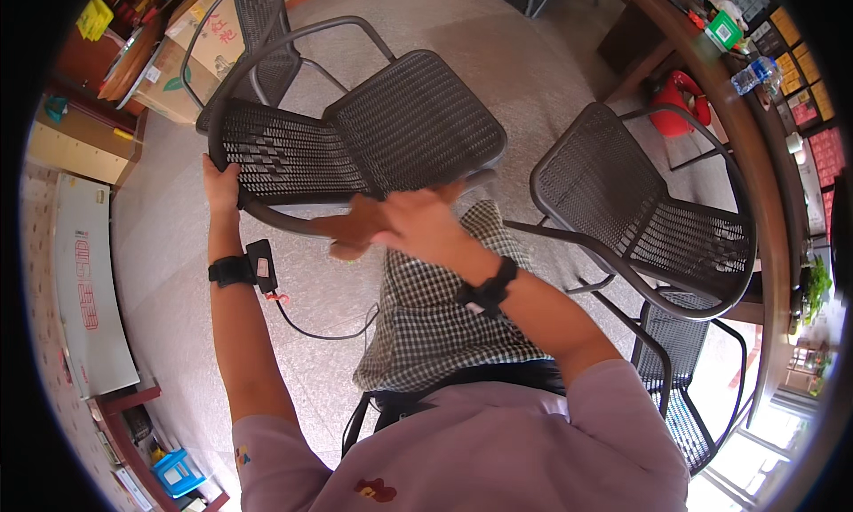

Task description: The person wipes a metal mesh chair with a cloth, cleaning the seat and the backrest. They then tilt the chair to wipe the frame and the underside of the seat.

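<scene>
In the head view a dark woven armchair with a metal tube frame [420, 119] stands tilted in front of me. My left hand [222, 182] grips the top of its backrest frame at the left. My right hand [423, 222] is shut on a brown cloth [356, 225], blurred, over the near armrest; whether the cloth touches the tube cannot be told. Both wrists wear black straps, and a small black device [262, 265] with a cable hangs at the left one. My checked trousers [446, 319] show below the right hand.
A second woven armchair [603, 179] stands at the right, a third [673, 352] below it, another [266, 66] behind at the upper left. Cardboard boxes [176, 79] lie upper left. A long wooden table [746, 132] runs along the right, with a red bin [680, 106] beside it.
</scene>
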Available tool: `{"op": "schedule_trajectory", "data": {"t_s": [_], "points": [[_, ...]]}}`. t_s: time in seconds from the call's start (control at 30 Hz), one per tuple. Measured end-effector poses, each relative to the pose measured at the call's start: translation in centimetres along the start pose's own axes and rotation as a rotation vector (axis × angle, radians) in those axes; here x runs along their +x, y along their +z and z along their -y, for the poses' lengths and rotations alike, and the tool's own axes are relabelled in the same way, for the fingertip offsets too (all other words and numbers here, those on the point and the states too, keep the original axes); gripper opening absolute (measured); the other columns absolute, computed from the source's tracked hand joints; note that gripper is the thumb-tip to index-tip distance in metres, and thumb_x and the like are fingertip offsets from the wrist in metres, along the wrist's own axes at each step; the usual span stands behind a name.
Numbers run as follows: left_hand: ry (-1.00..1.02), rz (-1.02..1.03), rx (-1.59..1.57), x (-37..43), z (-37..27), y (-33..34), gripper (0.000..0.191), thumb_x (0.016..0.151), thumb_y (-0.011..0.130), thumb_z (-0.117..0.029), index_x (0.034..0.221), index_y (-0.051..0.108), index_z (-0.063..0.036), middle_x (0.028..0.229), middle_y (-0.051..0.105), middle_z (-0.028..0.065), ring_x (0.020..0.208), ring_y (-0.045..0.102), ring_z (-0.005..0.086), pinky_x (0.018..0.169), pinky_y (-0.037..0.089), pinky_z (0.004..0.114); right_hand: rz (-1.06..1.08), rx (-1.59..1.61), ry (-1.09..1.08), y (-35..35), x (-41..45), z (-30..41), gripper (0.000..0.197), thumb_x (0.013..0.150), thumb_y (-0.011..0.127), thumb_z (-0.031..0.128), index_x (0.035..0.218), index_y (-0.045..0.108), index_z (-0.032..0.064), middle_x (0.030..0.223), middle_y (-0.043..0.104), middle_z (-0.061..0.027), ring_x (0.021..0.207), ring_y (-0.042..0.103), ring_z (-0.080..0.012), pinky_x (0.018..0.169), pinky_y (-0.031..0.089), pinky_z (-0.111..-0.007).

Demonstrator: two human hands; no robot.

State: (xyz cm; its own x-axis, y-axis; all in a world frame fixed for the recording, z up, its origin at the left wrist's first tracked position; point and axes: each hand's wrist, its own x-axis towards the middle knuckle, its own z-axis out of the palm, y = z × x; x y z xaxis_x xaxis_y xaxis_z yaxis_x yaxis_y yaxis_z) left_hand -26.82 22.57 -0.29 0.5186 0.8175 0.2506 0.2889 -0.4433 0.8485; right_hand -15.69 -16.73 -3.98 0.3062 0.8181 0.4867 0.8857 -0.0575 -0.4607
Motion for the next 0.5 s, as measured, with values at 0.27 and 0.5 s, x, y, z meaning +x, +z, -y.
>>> {"op": "schedule_trajectory", "data": {"t_s": [0.27,0.5], "points": [[-0.118,-0.061,-0.070,0.3,-0.5,0.7,0.050,0.075,0.060,0.003,0.124,0.051,-0.0008,0.103,0.064,0.0066,0.090,0.060,0.0186,0.082,0.050,0.033,-0.165,0.073,0.531,-1.6,-6.0,-11.9,0.047,0.097,0.055,0.043,0.099,0.068,-0.0025,0.092,0.066,-0.0162,0.089,0.063,-0.0328,0.083,0.049,-0.042],[-0.087,-0.098,0.125,1.5,0.1,1.9,0.052,0.080,0.067,0.001,0.129,0.053,0.0001,0.113,0.066,0.0079,0.098,0.062,0.0194,0.087,0.050,0.033,-0.129,0.772,1.078,2.5,-11.8,-22.7,0.054,0.104,0.043,0.043,0.128,0.060,-0.0024,0.109,0.069,-0.0149,0.102,0.063,-0.0234,0.090,0.047,-0.035]]}}
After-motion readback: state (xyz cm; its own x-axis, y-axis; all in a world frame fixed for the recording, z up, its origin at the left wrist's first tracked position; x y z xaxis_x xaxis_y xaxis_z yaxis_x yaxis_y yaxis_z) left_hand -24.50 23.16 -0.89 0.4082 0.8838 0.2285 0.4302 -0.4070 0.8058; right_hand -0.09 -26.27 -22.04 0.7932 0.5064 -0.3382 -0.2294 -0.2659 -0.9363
